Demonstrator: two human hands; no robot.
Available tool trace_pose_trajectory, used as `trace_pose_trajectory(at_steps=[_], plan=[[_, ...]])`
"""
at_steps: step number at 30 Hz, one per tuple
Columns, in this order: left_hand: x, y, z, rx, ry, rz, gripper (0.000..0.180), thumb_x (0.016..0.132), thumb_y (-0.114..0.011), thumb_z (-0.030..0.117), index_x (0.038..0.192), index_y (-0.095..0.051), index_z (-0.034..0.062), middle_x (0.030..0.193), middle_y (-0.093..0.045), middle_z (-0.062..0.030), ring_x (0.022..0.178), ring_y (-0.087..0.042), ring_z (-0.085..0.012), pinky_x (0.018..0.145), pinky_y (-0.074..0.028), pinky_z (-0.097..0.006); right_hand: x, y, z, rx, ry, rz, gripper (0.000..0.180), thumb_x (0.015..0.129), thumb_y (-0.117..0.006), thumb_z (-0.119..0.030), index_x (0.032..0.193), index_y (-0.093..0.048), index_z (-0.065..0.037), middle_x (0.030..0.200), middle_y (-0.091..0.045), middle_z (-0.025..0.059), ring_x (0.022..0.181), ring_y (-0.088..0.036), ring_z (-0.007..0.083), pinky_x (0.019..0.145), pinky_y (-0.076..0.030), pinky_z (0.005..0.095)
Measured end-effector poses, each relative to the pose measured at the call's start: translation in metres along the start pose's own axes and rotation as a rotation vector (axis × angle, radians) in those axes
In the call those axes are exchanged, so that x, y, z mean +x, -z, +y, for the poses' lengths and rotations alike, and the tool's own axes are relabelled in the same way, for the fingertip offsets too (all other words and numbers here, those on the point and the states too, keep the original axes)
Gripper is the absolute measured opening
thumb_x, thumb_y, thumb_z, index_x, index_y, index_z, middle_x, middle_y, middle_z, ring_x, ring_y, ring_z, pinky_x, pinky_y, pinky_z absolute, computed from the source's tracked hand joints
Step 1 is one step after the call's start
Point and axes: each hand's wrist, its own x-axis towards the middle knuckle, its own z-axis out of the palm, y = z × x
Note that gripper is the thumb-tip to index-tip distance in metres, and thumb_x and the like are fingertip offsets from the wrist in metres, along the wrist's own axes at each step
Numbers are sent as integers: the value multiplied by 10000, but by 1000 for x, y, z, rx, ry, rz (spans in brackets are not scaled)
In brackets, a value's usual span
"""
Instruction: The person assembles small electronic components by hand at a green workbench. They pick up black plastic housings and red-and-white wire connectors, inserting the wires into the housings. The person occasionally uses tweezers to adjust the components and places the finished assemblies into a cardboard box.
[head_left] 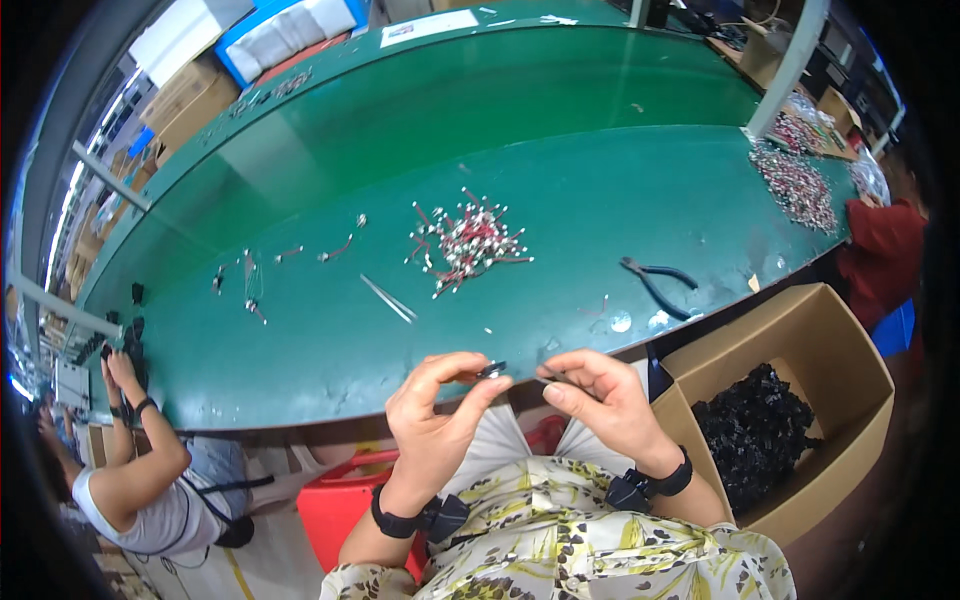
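From the head camera, my left hand (432,420) and right hand (600,400) meet just off the near edge of the green worktop (560,190), above my lap. My left thumb and forefinger are pinched on a small black connector piece (491,370); the other fingers of that hand curl loosely beneath. My right fingers are clenched around something thin and dark (556,378), perhaps a wire end or terminal, pointing at 9 o'clock toward the black piece. The two parts are near each other but not touching, as far as I can tell; they are too small to read in detail.

To do this well, I judge I should keep the black piece steady, with its open side facing the right hand, and bring the thin part in straight rather than at an angle. A grip close to the tip would stop it bending. I would hold both hands over my lap so a dropped part stays within reach.

At 12 o'clock from my hands lies a pile of red-and-white wired terminals (468,243); tweezers (388,298) lie at 11 o'clock, black-handled pliers (655,283) at 1 o'clock. A cardboard box (850,340) of black plastic parts (755,425) stands at 3 o'clock. Another person (150,480) sits at 9 o'clock, hands on the worktop edge.
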Motion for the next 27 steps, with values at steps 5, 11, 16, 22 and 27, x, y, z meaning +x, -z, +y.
trace_pose_trajectory(at_steps=[5,11,16,22,27], plan=[[-4,7,11,160,-176,-64,283,679,-830,-6,935,-722,45,872,-682,-83,758,-650,-181,680,-518,-279,1,-6,-1,122,-104,-23,250,915,-664,-56,1139,-596,31,1080,-666,70,955,-602,71,810,-501,219],[9,29,4,456,-157,-39,197,787,-728,-3,976,-721,53,918,-654,-98,870,-621,-227,785,-496,-332,-4,2,24,113,-51,29,243,927,-653,-84,1148,-607,9,1022,-682,39,911,-605,47,771,-500,207],[28,194,-87,1184,-190,252,579,858,-692,134,1381,-478,8,1369,-477,-203,1249,-445,-374,1062,-330,-475,-7,18,41,12,50,55,248,976,-607,-237,1098,-611,-21,741,-565,-61,626,-447,20,533,-361,230],[28,31,-11,458,-169,-146,328,960,-586,98,1269,-548,-5,1058,-633,-104,940,-600,-170,795,-487,-253,-18,56,-5,-530,104,149,295,967,-586,-307,1029,-609,-19,727,-585,136,627,-558,236,597,-441,351],[-5,-85,-1,-574,356,-595,787,808,-791,195,1427,-361,-28,1380,-486,-129,1256,-498,-268,1053,-407,-363,-7,54,-25,-382,394,270,248,881,-697,-238,1020,-686,-33,1177,-534,112,1051,-521,224,916,-441,362]])
